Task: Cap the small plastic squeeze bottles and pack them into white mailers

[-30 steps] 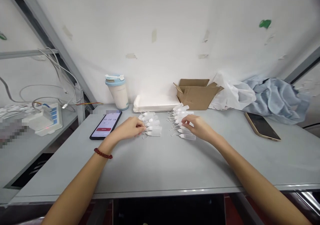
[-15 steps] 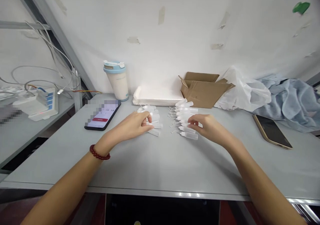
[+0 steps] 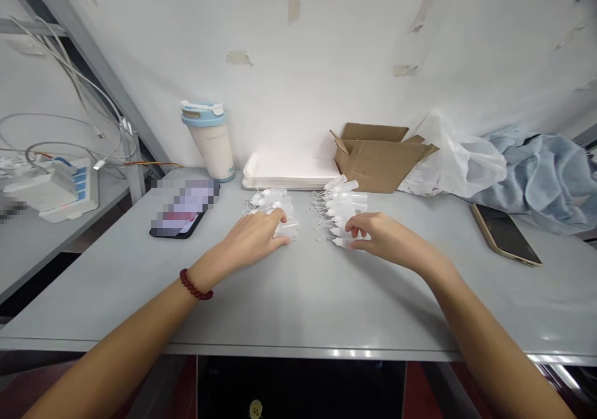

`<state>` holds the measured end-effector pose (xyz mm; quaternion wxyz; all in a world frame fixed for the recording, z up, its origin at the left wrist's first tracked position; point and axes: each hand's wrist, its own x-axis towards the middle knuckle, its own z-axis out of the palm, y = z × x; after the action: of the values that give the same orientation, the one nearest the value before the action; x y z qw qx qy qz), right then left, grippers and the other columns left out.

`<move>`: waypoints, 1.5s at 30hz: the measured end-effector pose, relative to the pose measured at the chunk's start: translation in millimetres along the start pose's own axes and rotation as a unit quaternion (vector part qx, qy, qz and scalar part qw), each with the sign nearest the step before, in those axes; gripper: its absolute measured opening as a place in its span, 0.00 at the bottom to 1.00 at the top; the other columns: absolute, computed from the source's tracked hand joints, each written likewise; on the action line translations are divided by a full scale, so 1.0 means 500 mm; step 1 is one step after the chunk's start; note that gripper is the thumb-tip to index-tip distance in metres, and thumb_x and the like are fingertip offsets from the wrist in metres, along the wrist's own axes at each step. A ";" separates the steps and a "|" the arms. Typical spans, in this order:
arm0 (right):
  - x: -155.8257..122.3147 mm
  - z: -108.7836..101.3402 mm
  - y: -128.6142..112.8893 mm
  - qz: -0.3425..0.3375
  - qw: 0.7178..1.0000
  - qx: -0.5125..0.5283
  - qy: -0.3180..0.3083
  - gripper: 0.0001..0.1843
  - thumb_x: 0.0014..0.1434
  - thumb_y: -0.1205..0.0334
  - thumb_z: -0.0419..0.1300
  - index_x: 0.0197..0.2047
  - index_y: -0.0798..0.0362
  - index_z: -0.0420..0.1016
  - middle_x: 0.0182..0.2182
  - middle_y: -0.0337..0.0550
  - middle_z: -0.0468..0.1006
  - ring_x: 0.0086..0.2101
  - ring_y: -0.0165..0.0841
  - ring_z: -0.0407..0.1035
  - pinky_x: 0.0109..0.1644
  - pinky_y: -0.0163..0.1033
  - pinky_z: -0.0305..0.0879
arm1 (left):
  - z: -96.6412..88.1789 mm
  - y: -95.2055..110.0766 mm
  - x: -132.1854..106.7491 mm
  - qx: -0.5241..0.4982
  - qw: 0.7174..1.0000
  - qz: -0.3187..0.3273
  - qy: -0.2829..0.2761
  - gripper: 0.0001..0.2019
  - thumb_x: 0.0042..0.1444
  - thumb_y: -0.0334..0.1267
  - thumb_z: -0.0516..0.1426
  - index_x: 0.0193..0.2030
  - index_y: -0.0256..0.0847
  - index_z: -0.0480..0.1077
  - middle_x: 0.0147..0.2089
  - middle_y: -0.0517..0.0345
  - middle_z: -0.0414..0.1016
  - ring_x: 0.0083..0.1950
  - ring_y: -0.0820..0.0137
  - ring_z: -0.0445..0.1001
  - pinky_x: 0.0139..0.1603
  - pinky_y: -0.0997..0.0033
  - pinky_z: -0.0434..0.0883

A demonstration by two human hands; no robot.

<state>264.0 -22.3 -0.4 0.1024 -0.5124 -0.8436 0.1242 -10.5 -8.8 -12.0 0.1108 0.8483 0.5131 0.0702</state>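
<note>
Two rows of small translucent dropper bottles with white tips and thin loose strings lie on the grey table (image 3: 298,307). My left hand (image 3: 252,235) rests over the near end of the left row of bottles (image 3: 280,202), its thumb and forefinger apart with bottle ends between them. At the right row of bottles (image 3: 344,204), my right hand (image 3: 387,235) has curled fingers, and its thumb presses the body of the nearest dropper bottle (image 3: 341,242). The fingertips partly cover that bottle. A dark red bracelet (image 3: 194,285) circles my left wrist.
Behind the bottles lie stacked white foam-like sheets (image 3: 289,173) and an open cardboard box (image 3: 380,164). A lidded cup (image 3: 212,145) and a phone (image 3: 184,211) are at left. A plastic bag (image 3: 448,158), blue cloth (image 3: 545,176) and another phone (image 3: 506,232) are at right.
The slanted nearest bottle of the left row now lies more in line, partly under my left thumb. My right hand has come nearer, onto the closest bottle. The view has shifted slightly.
</note>
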 end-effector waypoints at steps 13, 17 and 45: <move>-0.002 0.005 -0.036 -0.012 0.997 -0.055 -0.045 0.04 0.50 0.67 0.61 0.32 0.52 0.72 0.31 0.43 0.75 0.29 0.34 0.68 0.27 0.35 0.59 | 0.007 0.023 -0.002 -0.094 0.993 0.025 0.061 0.12 0.59 0.45 0.49 0.37 0.39 0.68 0.21 0.62 0.67 0.24 0.70 0.65 0.27 0.72 0.56; -0.003 0.008 -0.044 -0.049 0.996 -0.064 -0.046 0.03 0.52 0.69 0.59 0.32 0.53 0.72 0.31 0.44 0.74 0.29 0.33 0.68 0.29 0.35 0.60 | 0.012 0.036 -0.005 -0.150 0.985 0.056 0.063 0.11 0.59 0.42 0.49 0.37 0.38 0.69 0.20 0.64 0.65 0.23 0.73 0.64 0.26 0.74 0.58; -0.005 0.022 -0.067 -0.167 0.975 0.079 0.121 0.08 0.56 0.69 0.55 0.41 0.54 0.64 0.37 0.46 0.71 0.34 0.33 0.67 0.36 0.38 0.65 | -0.004 0.058 -0.006 -0.537 0.840 -0.044 -0.066 0.13 0.55 0.44 0.55 0.32 0.35 0.71 0.24 0.63 0.67 0.20 0.80 0.61 0.24 0.76 0.59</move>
<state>233.8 -40.8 -0.3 0.2630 -0.3657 -0.8861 0.1094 12.4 -24.5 -2.7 0.5859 0.6347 0.4233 0.2733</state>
